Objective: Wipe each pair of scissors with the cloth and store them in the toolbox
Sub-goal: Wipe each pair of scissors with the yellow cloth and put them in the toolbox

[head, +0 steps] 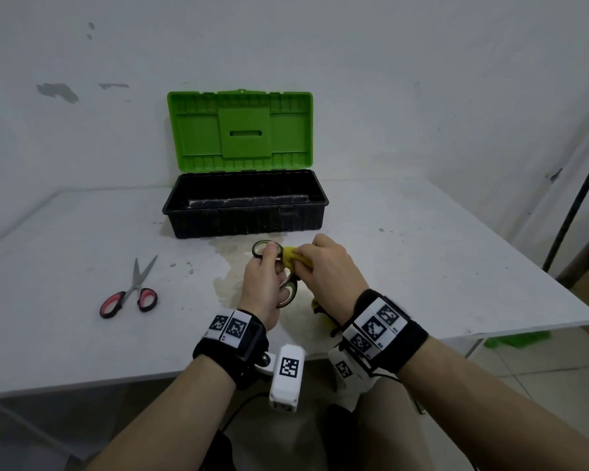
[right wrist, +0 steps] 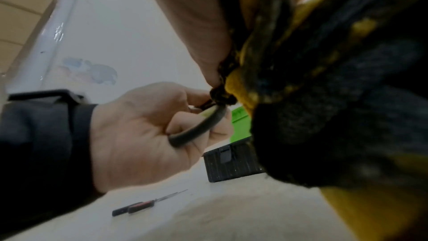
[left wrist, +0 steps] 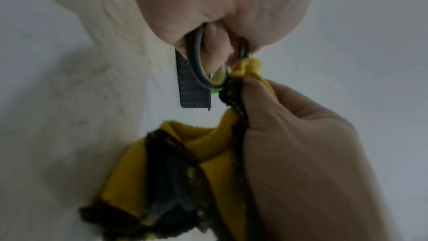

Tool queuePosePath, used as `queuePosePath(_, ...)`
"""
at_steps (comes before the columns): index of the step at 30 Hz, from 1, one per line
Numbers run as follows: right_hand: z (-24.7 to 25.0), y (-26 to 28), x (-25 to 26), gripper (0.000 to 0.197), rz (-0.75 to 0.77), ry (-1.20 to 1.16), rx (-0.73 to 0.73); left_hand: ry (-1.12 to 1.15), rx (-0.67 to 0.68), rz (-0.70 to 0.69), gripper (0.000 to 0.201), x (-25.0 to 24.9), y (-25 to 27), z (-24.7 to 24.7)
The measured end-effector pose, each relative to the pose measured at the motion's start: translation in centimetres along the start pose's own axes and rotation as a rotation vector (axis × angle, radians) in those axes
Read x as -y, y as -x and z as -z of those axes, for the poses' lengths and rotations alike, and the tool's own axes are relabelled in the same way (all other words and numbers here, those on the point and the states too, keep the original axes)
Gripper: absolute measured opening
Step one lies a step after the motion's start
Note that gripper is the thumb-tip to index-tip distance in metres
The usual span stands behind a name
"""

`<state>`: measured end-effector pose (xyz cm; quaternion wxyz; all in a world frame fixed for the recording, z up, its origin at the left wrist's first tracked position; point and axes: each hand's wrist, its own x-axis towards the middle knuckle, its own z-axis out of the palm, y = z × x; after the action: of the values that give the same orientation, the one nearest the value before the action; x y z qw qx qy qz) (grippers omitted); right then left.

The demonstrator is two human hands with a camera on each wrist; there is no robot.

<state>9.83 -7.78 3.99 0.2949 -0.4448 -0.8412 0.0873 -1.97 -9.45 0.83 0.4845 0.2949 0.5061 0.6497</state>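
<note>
My left hand point(head: 264, 283) grips a pair of scissors with black and pale green handles point(head: 288, 292) above the table's middle; its fingers pass through one handle ring point(left wrist: 199, 65). My right hand point(head: 327, 266) pinches a yellow and black cloth point(head: 291, 258) against the scissors, near the handles. The blades are hidden by the cloth and the hands. In the left wrist view the cloth point(left wrist: 185, 162) hangs down below the right hand point(left wrist: 301, 153). A second pair with red and black handles point(head: 133, 294) lies flat at the table's left. The toolbox point(head: 245, 205) stands open behind my hands.
The toolbox's green lid point(head: 240, 130) leans back against the white wall; its black tray looks empty. The white table point(head: 422, 266) has a pale stain under my hands. A dark pole point(head: 578, 195) stands at the right past the table edge.
</note>
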Motion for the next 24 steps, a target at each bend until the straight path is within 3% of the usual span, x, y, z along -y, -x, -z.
queuePosePath(4,0.8,-0.4,-0.3,0.021,0.014,-0.025,-0.08,-0.014,-0.005,-0.002,0.035,0.1,0.2,0.0)
queuePosePath(9,0.5,0.4,0.1,0.019,0.06,-0.011,0.046,-0.028,-0.008,0.022,0.037,-0.4,0.1,-0.2)
queuePosePath(14,1.5,0.0,-1.4,0.018,0.011,-0.04,-0.054,-0.006,-0.006,0.037,0.032,-0.3,0.4,0.0)
queuePosePath(20,1.3,1.1,-0.1,0.018,0.206,0.026,0.207,-0.075,0.021,0.035,0.037,-0.5,0.1,0.1)
queuePosePath(24,1.8,0.7,-0.4,0.019,0.174,0.124,0.228,-0.085,0.021,0.021,0.036,-0.2,0.2,0.4)
